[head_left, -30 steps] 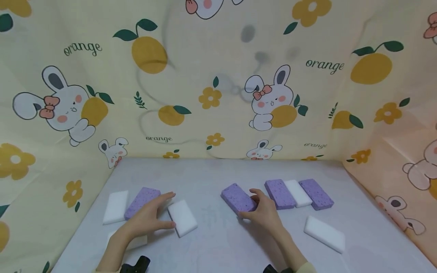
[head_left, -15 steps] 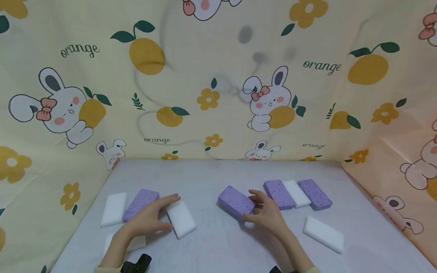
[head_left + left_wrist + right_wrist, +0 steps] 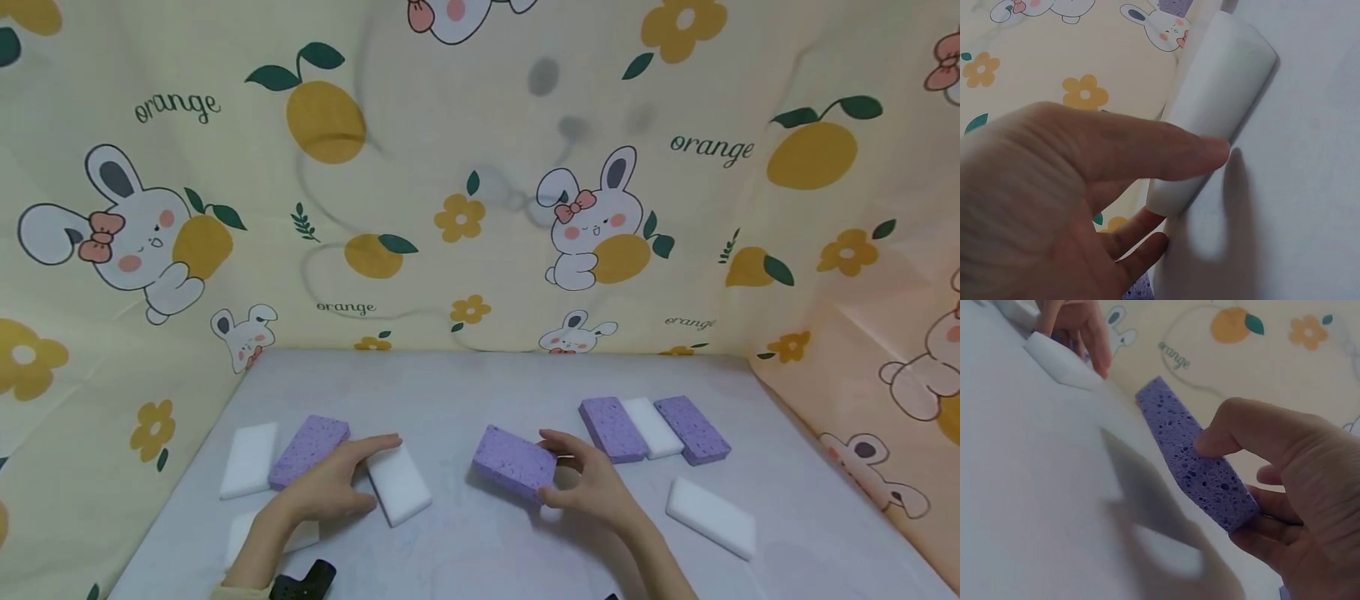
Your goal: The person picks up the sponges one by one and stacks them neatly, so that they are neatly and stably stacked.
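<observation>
A purple sponge point(image 3: 513, 462) has shifted toward the table's point(image 3: 465, 383) near edge, pinched aloft by the right hand point(image 3: 592, 483); the left hand point(image 3: 322, 486) loosely spans a white sponge point(image 3: 402, 487). Apparently mid-carry, it likely needs levelling.

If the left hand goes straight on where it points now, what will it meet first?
Most likely the white block lying just ahead of the left hand, very close to it; the views leave unclear whether they touch.

the pale table point(image 3: 450, 560) bears three white blocks point(image 3: 250, 461) and one purple sponge point(image 3: 309, 450) at left, two purple sponges point(image 3: 692, 429) and two white blocks point(image 3: 711, 517) right.
</observation>
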{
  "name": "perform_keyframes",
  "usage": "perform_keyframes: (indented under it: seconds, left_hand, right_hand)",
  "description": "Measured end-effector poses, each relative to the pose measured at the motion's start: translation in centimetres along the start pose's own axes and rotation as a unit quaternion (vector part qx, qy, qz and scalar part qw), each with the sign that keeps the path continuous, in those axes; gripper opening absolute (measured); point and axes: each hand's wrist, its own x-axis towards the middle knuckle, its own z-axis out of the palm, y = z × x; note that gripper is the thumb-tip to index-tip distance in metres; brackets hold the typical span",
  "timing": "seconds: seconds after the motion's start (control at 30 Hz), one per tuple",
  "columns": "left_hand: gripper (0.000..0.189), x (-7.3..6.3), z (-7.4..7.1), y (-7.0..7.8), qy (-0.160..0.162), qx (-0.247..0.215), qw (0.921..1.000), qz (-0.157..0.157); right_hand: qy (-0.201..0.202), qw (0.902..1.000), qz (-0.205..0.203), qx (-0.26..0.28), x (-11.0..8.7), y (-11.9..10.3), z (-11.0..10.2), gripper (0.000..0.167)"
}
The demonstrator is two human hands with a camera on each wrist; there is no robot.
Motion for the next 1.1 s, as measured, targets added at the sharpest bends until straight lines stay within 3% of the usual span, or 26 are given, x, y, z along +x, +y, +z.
perform_keyframes:
  seconds: [0.2, 0.4, 0.77, 1.1]
  left_hand:
    - [0.079, 0.1, -0.1, 0.0, 0.006, -0.005, 0.9999, 0.012]
    - [0.075, 0.0, -0.2, 0.0, 0.016, 0.000, 0.9997, 0.018]
    - [0.083, 0.2, 0.1, -0.1, 0.004, 0.000, 0.9997, 0.022]
    - [0.080, 0.2, 0.4, 0.1, 0.015, 0.021, 0.9996, 0.009]
  right_hand:
    - [-0.047, 0.9987, -0.023, -0.003, 0.1, 0.0, 0.4, 0.078]
    - [-0.078, 0.9966, -0.019, -0.018, 0.3, 0.1, 0.9, 0.077]
    - [-0.102, 0.9941, -0.022, -0.033, 0.1, 0.6, 1.3, 0.080]
    - [-0.097, 0.9948, -0.012, -0.029, 0.1, 0.6, 1.3, 0.080]
